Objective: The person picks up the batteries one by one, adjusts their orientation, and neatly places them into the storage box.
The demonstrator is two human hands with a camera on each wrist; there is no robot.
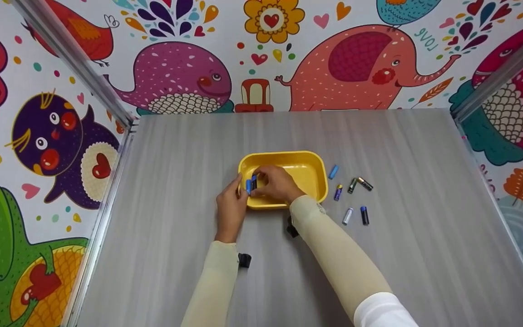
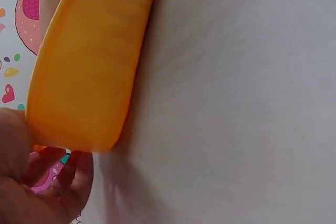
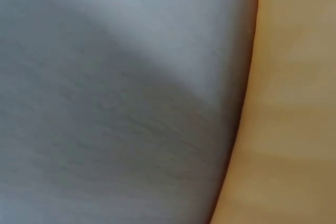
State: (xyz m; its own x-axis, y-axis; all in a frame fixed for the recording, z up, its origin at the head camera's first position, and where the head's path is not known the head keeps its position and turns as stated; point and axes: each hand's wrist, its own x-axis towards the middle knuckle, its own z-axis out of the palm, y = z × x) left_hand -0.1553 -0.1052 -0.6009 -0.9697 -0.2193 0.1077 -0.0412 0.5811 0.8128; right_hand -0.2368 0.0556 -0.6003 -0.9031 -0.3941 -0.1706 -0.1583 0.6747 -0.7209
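Note:
A yellow plastic tray (image 1: 304,155) stands on the table, its outer side (image 2: 86,66) filling part of the left wrist view. My left hand (image 1: 232,211) grips its left end, thumb at the rim and fingers on the outside. Over the tray's left part, my right hand (image 1: 276,184) pinches a black battery with a blue end (image 1: 254,182) between thumb and fingers. Beside that one, a light blue battery (image 1: 248,186) lies against the tray's left wall. The right wrist view shows only the tray's side (image 3: 289,108) and the table, with the hand out of sight.
Several loose batteries lie right of the tray: a light blue one (image 1: 333,171), a purple and yellow one (image 1: 338,192), a green one (image 1: 352,185), a black and gold one (image 1: 365,183), a white one (image 1: 347,216) and a black and blue one (image 1: 364,215). Printed panels border the grey table (image 1: 175,150).

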